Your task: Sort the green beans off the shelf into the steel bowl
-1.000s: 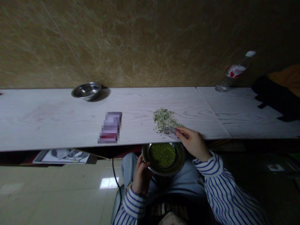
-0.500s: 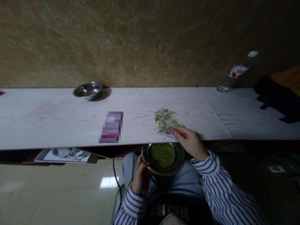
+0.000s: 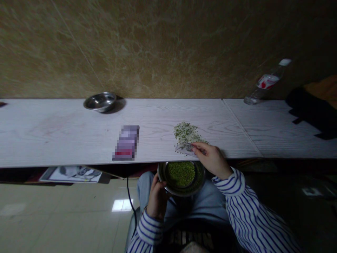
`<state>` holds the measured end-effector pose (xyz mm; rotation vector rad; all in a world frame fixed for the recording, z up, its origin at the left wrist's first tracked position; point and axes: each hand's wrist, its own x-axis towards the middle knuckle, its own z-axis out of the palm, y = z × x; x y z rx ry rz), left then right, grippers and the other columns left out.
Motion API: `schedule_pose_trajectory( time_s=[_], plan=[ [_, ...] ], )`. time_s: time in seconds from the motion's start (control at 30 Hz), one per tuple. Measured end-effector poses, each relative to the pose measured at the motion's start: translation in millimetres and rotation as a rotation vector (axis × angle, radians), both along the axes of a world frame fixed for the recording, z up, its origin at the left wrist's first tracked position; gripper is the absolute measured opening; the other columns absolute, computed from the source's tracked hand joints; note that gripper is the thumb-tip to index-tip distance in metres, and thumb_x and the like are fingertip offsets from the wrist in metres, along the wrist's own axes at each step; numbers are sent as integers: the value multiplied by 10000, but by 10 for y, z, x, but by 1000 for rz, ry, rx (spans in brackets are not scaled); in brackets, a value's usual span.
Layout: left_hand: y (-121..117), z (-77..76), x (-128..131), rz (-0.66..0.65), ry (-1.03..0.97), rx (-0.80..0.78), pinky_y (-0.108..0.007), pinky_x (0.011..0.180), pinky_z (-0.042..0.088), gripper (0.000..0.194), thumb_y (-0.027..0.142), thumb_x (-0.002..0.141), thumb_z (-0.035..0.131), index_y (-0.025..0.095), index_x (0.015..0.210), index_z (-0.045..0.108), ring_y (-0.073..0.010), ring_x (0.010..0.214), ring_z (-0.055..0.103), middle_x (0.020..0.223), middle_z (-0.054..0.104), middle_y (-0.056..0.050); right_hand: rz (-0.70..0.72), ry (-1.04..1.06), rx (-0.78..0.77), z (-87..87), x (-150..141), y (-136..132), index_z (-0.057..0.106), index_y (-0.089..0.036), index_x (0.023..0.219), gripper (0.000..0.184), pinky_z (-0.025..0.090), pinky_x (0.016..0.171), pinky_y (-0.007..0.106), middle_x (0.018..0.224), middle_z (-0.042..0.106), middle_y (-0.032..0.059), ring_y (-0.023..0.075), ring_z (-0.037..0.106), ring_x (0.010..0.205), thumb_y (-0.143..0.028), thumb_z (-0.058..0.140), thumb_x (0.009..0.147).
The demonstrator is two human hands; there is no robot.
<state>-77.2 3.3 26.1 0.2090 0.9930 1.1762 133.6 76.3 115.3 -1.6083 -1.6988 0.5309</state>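
Observation:
My left hand [image 3: 158,196] is closed on the left rim of a steel bowl [image 3: 200,182]. The bowl sits over my lap, under the table's front edge, and holds green mung beans [image 3: 181,174]. Between the thumb and fingers of my right hand [image 3: 212,158] is a thin, pale grey-purple card-like piece [image 3: 181,149] with dark markings; its exact kind cannot be made out. It lies low against the tabletop at the near side of a scattered patch of green beans and small white grains [image 3: 186,130].
The white wood-grain table [image 3: 155,112] runs along a marbled wall. A small steel bowl [image 3: 100,102] stands at the back left, with a pixelated flat purple object [image 3: 126,143] nearer me. A plastic bottle [image 3: 267,82] and dark cloth [image 3: 310,109] are at the right.
My right hand and the card-like piece have shifted slightly left along the near edge of the scattered patch. The bowl in my left hand has moved slightly left too.

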Motion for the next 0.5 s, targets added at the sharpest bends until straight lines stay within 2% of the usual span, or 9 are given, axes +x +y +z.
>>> schedule_pose_trajectory(
  time_s=[0.3,0.5],
  plan=[
    [-6,-50,-10,-29,-21,17,-347,769,545,484,240,675,739,260,1158,713,-274,1011,639,1134,701,-66,-76,40,-20,-91,269,-151,794,-203,1056,289,634,763,376,946,816,96,253,776,813,-329,612,870],
    [-7,-73,5,-34,-5,16,-351,757,544,479,258,670,736,277,1147,704,-284,1015,652,1104,713,-47,-82,35,-22,-75,293,-209,799,-200,1046,298,630,778,376,923,815,96,250,773,805,-343,616,860]
  ],
)
